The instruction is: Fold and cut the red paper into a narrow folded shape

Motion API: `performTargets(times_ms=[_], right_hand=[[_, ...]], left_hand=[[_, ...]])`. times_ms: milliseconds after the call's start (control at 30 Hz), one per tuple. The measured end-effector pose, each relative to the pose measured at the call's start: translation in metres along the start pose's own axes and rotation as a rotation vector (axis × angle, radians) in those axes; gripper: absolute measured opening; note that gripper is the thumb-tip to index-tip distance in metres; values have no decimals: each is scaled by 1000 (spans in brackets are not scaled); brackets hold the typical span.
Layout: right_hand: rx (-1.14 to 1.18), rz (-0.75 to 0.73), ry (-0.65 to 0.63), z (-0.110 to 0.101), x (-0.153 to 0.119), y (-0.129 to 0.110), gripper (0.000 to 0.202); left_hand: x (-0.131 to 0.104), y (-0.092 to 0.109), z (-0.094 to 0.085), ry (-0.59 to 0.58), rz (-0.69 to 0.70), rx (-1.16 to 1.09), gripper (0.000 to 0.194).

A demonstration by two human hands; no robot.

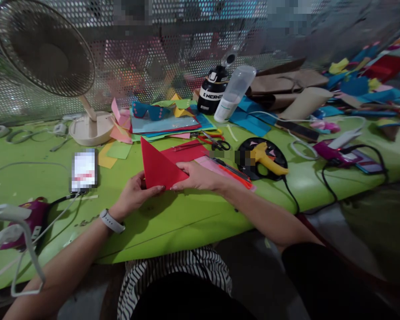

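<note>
Two bare hands grasp a folded red paper [160,171] above the near part of a green table [186,222], its peak pointing up at the left. The left hand [136,191], with a white watch [111,221] on the wrist, grips the lower left edge, thumb in front; the right hand [196,175] pinches the right corner. Just behind lies a flat red sheet [186,151], with scissors [224,145] near it. To the right, a yellow glue gun [268,160] rests on a round black tray [282,153]; to the left lies a phone [84,169], its screen blurred
</note>
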State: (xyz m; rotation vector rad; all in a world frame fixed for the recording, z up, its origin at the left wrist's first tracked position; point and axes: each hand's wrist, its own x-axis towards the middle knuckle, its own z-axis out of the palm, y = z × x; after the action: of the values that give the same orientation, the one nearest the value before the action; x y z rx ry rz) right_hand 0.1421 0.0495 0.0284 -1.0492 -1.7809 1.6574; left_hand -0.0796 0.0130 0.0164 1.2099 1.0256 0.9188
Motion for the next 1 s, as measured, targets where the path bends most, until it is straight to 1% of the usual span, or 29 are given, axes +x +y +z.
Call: performTargets(times_ms=[133,267,400,500,567,700,867,933,1000], right_hand=[[-23,-4,-15,-1,1,1,44],[-84,-39,-12,1,1,0,46],[-120,-48,9,2,0,-1,42],[-91,-31,-15,-1,0,-2,36],[-48,-17,-3,-6,0,-3,33],[-32,38,73,-20,-1,-5,34],[1,38,80,-49,-3,-7,32],[40,10,139,-59,-3,-8,32],[137,-48,245,-60,1,-7,33]], left_hand=[[1,2,-1,-17,-50,10,53],[-1,1,-3,0,-87,71,57],[0,-2,-3,7,-49,78,52],[2,0,-4,22,-35,54,51],[2,3,-5,53,-35,40,49],[4,10,-9,106,-15,13,43],[6,11,-15,144,1,-20,37],[6,11,-17,175,17,-40,37],[7,10,-17,218,39,-76,39]])
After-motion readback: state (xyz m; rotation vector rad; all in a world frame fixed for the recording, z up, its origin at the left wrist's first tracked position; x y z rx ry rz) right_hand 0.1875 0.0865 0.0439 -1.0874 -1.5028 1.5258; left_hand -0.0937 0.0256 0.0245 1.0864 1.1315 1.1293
